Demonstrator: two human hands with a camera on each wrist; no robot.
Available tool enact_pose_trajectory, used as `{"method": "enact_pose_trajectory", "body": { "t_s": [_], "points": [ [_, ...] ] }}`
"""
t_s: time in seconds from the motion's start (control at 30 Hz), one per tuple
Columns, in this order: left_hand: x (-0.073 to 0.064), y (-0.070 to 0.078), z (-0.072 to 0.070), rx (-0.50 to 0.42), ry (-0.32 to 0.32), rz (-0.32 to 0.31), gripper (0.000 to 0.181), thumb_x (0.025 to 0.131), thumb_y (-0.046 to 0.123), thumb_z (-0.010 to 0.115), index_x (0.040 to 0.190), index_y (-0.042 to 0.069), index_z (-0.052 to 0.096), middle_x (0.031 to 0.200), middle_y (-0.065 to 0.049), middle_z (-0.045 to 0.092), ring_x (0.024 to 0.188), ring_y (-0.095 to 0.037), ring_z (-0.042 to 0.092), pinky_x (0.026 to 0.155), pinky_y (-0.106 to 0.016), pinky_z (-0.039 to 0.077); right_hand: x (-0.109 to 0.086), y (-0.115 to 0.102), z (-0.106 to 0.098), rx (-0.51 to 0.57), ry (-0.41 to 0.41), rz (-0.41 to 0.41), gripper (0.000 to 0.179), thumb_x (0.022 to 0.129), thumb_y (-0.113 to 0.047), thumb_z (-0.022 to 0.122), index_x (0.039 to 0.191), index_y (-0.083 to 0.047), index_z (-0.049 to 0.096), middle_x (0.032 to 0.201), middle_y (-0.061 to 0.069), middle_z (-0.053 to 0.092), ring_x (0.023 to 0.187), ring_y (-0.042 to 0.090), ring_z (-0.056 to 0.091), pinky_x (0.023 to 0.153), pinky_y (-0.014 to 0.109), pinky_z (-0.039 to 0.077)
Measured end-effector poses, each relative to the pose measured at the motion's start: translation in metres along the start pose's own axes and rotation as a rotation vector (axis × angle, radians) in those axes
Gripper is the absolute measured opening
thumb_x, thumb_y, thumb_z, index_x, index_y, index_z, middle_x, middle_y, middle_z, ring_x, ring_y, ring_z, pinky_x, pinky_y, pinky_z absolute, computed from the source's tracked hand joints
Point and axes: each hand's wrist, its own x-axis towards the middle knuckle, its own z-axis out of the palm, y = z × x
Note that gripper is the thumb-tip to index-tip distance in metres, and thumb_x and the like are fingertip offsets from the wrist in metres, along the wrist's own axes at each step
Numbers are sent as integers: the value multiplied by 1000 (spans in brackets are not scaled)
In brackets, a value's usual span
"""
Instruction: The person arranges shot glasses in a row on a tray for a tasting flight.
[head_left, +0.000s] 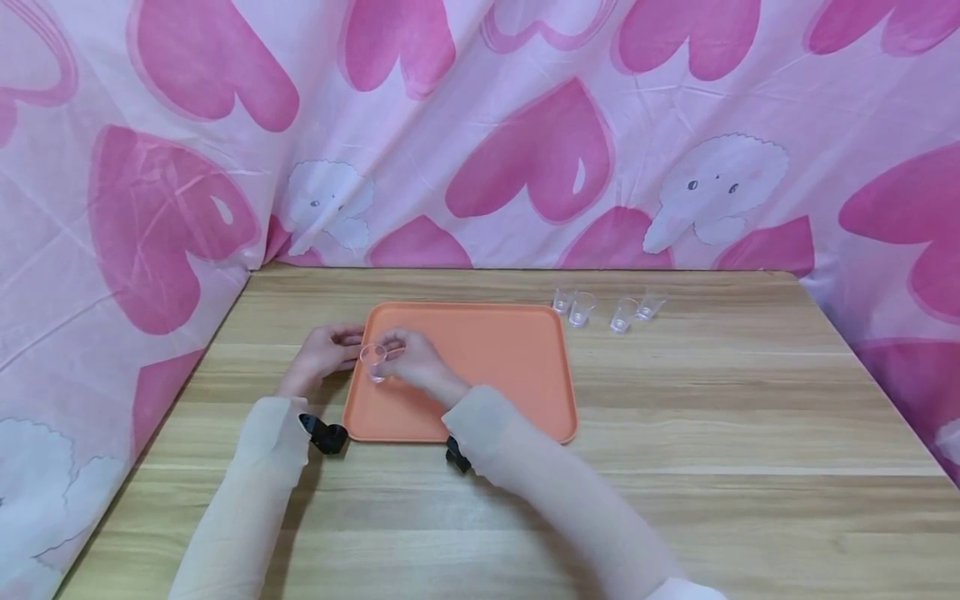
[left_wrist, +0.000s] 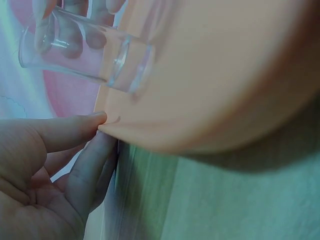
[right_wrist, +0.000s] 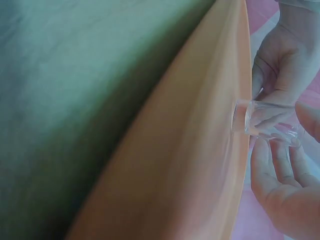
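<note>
Pinched between the thumb and fingers of a right hand, a clear, tapered, rigid cup was held at the left side of a rectangular orange tray, its rim pinched by a left hand. Heart-printed pink cloth backed a light wood-grain table, which stretched wide rightward. Near the table's back edge, four clear cups stood beside the tray's far right corner.

Wood-grain table seen; orange tray set on it; four small clear cups stood upright in two pairs, near tray's far right corner.
</note>
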Motion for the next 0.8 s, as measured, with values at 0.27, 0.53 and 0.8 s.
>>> {"method": "enact_pose_trajectory", "body": {
  "t_s": [0.27,0.53,0.8],
  "points": [
    [0,2,2,12,8,-7,46,98,10,50,141,-2,42,136,-27,52,96,-8,61,90,-27,55,0,2,2,-34,-16,-6,38,79,2,73,114,-2,60,110,11,65,94,14,60,76,19,52],
    [1,2,3,-10,7,2,45,98,7,48,141,-5,40,135,-28,50,84,2,58,80,-17,56,-2,-1,-4,-57,-28,0,43,79,6,70,120,-1,59,120,15,63,109,27,61,85,27,55],
    [0,1,1,-2,9,-23,47,98,9,49,143,-2,39,137,-27,50,86,2,58,81,-17,56,-6,-7,-44,-56,-32,-119,44,85,7,62,128,6,53,128,25,58,120,36,56,95,31,53]
  ]
}}
